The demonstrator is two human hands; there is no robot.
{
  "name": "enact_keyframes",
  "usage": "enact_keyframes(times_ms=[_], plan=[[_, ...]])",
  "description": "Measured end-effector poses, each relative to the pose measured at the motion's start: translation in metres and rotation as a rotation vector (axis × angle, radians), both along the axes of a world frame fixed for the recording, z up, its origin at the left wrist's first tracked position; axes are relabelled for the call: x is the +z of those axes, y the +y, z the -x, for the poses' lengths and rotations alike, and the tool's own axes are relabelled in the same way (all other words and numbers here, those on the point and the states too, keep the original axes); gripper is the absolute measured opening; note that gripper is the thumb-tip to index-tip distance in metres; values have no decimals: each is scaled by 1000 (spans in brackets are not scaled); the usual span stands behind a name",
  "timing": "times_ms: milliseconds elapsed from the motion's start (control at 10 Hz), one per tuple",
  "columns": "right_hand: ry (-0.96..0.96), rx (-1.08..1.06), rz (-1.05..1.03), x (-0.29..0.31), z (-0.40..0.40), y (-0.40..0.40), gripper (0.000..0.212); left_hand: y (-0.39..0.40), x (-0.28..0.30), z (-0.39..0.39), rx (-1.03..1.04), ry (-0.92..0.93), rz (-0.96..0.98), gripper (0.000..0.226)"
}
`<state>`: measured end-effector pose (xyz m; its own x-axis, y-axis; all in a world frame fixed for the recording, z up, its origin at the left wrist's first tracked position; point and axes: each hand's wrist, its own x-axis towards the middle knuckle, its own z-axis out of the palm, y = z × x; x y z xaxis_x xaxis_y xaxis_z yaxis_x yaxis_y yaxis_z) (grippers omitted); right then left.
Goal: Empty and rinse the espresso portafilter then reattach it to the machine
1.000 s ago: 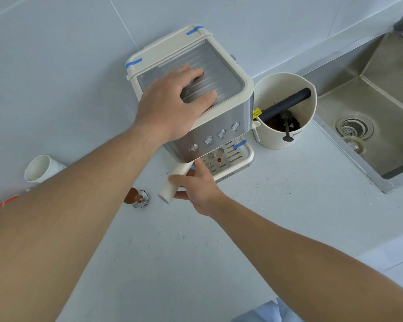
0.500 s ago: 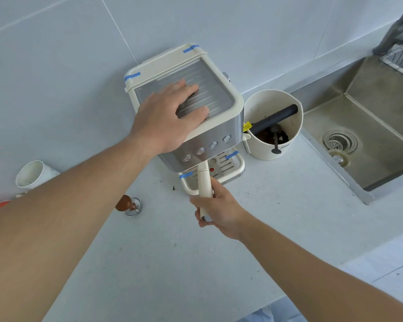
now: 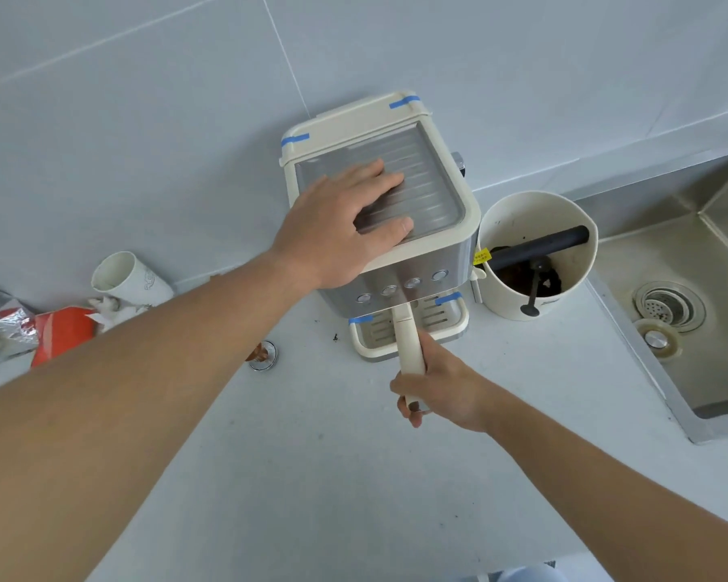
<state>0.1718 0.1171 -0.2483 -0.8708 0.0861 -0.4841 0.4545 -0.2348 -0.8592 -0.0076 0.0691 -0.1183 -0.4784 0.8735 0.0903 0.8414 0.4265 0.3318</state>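
A cream and steel espresso machine (image 3: 429,132) stands against the tiled wall. My left hand (image 3: 345,224) lies flat on its ribbed top, fingers spread. The portafilter's cream handle (image 3: 408,342) sticks straight out toward me from under the machine's front, above the drip tray (image 3: 370,329). My right hand (image 3: 438,390) is wrapped around the handle's near end. The portafilter's basket is hidden under the machine.
A cream knock box (image 3: 534,254) with a black bar and coffee grounds stands right of the machine. A steel sink (image 3: 690,329) with a drain lies at far right. A tamper (image 3: 263,354), a paper cup (image 3: 123,277) and wrappers (image 3: 38,329) sit left.
The portafilter handle swung from pointing left to pointing straight toward me, turned by my right hand. My left hand stayed on the machine's top.
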Motion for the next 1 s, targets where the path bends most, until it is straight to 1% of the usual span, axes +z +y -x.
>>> enact_keyframes(times_ms=[100, 200, 300, 500, 600, 700, 800, 900, 1000], plan=[[12, -17, 100, 2, -4, 2, 58, -1, 1, -1, 19, -4, -11, 59], [-45, -7, 117, 7, -7, 7, 58, -1, 0, -1, 44, -10, -4, 62], [-98, 31, 1, 11, -9, 9, 54, -1, -1, -1, 62, -23, -5, 62], [-185, -23, -156, 26, -19, 24, 42, -4, -3, -7, 89, -18, -53, 54], [-130, -102, -101, 47, -28, 39, 28, -6, -1, -9, 98, 11, -22, 52], [-62, -134, -65, 76, -34, 55, 26, -5, 5, -17, 82, 85, 23, 48], [23, -172, -15, 109, -41, 70, 21, -7, 10, -28, 69, 77, -20, 33], [118, -256, 78, 142, -46, 85, 23, -11, 25, -38, 168, -118, -146, 20], [248, -306, 111, 179, -51, 99, 27, -20, 45, -47, 260, -517, -434, 10]])
